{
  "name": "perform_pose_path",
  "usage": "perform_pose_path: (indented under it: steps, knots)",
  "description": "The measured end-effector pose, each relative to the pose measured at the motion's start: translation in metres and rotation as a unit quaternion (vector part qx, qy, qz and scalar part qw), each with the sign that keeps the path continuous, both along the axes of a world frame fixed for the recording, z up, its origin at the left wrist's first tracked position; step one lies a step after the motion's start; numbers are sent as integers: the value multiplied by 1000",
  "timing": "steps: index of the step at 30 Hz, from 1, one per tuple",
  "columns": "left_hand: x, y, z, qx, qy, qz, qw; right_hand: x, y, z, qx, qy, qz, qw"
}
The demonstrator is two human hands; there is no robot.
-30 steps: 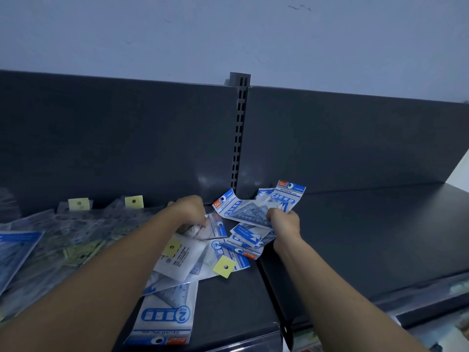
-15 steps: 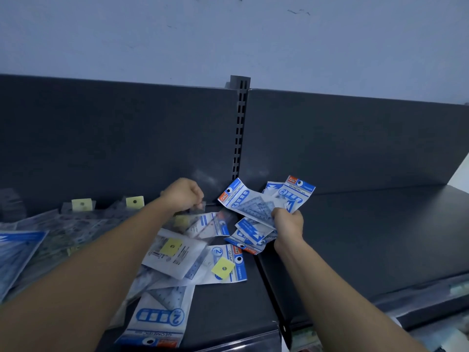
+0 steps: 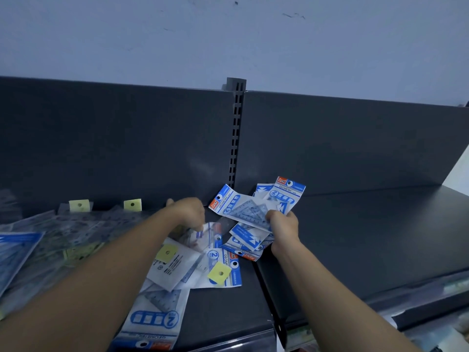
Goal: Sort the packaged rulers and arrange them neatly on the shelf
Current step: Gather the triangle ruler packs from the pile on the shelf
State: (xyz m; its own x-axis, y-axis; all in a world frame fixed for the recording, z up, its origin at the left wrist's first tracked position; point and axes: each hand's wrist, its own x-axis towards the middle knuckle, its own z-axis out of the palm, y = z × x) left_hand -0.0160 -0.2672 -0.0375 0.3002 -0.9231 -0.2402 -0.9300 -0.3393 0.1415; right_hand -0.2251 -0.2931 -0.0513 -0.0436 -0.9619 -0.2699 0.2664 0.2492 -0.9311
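Observation:
My right hand grips a fanned bunch of blue-and-white packaged rulers just above the dark shelf, near the middle upright. My left hand reaches down with fingers pinched on a clear ruler packet at the back of a loose heap. More packets lie in that heap: one with its white back up and a yellow tag, one with a blue "2" label, and a long one at the shelf's front edge.
A pile of clear ruler packs with yellow tags covers the left of the shelf. A slotted upright divides the dark back panels. The right shelf board is bare. A lower shelf edge shows at the bottom right.
My left hand dropped from the back panel onto the clear packet in the heap. My right hand lifted its bunch slightly up and to the right.

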Motion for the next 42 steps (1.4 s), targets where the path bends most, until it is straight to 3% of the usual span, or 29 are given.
perform_pose_path:
  steps: [4, 6, 8, 10, 14, 18, 24, 28, 31, 35, 39, 42]
  knots:
    - [7, -1, 6, -194, 65, 110, 973, 0, -3, 1, -2, -2, -11, 1000]
    - [13, 0, 11, -293, 175, 155, 927, 1, -4, 0, -5, -1, -15, 1000]
    - [14, 3, 16, -367, 341, 154, 852, 2, -4, 0, -4, -1, -15, 1000]
    - [10, 7, 26, -390, 419, 131, 809, 3, -3, -1, -10, 1, -12, 1000]
    - [-9, 13, 54, -420, 455, 65, 783, 4, 0, 4, -48, 8, 0, 999]
    - [-33, 13, 70, -407, 463, 25, 787, 6, 5, 17, -81, -10, 24, 996]
    - [-54, 6, 61, -403, 468, 47, 785, 5, 17, 27, -106, -25, 77, 991]
    - [-62, 6, 55, -391, 442, 50, 806, 6, 21, 22, -99, -31, 107, 989]
    - [-65, 5, 47, -392, 430, 69, 811, 8, 21, 18, -82, -90, 178, 977]
    - [-67, 5, 40, -398, 425, 78, 810, 11, 22, 13, -135, -94, 258, 952]
    - [-64, 8, 41, -385, 431, 66, 814, 14, 26, 7, -127, 27, 197, 972]
    - [-62, 14, 39, -373, 330, 17, 867, 17, 23, 3, -91, 44, 138, 985]
